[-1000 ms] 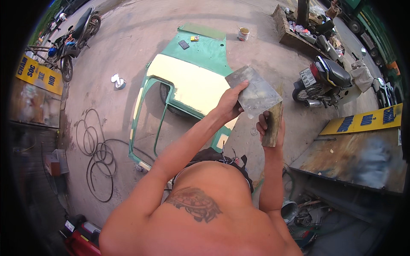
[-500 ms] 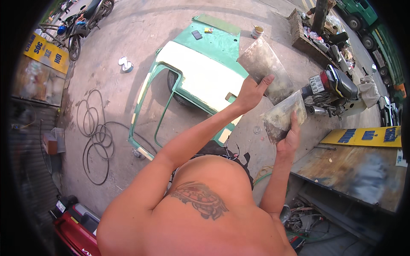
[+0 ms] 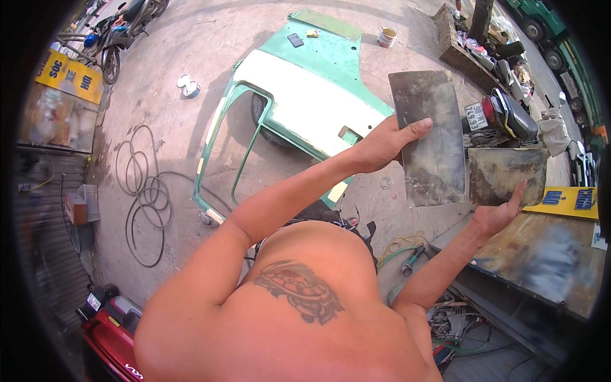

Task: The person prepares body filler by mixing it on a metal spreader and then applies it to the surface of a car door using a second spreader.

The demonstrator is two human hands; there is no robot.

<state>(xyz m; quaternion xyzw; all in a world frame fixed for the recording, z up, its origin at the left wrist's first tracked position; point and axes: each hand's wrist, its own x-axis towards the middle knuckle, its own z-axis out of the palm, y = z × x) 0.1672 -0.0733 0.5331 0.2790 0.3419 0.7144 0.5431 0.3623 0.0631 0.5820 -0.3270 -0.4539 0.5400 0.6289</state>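
Left hand (image 3: 385,145) on smeared rectangular plate (image 3: 438,162)

Bright daylight falls on an open yard of worn, grey-brown concrete ground (image 3: 172,63), with a dark ribbed metal surface (image 3: 48,216) along the left edge. Two stained boards carry yellow signs, the left sign (image 3: 71,76) topping an upright-looking left board (image 3: 57,124) and the right sign (image 3: 566,201) edging a broad right board (image 3: 509,254). Motorcycles stand at upper left (image 3: 114,48) and right (image 3: 519,114), near a low-walled, cluttered box (image 3: 468,62) around a trunk (image 3: 482,22), with a green truck (image 3: 568,54) beyond.
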